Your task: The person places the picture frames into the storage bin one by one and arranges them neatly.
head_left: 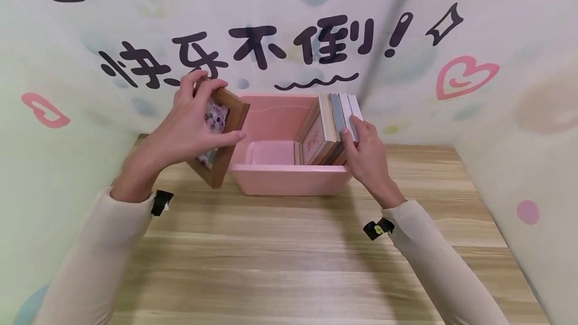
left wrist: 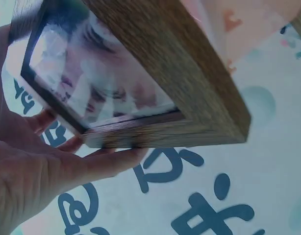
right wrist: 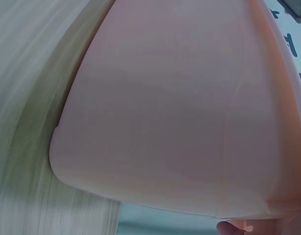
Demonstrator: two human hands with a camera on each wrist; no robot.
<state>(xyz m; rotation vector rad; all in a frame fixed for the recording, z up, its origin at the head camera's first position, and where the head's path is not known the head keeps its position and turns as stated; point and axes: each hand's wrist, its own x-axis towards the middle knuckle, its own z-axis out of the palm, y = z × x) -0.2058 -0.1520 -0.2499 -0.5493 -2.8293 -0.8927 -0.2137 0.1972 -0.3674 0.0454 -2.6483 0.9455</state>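
In the head view my left hand [head_left: 191,119] grips a brown wooden picture frame [head_left: 230,124] with a cat photo, tilted at the left end of a pink plastic bin [head_left: 289,179]. The left wrist view shows the frame's thick wooden border [left wrist: 209,73] and the left hand [left wrist: 37,166] holding its edge. My right hand [head_left: 368,152] pinches the outermost white picture frame [head_left: 354,107] at the bin's right end. Several more frames [head_left: 318,139] stand upright beside it. In the right wrist view the bin wall [right wrist: 165,107] fills most of the picture; only a fingertip [right wrist: 229,227] shows.
The bin stands on a wood-grain tabletop [head_left: 280,250], close to a white back wall [head_left: 253,79] with black lettering. Side walls rise at left and right. The bin's pink floor [head_left: 273,153] shows left of the standing frames.
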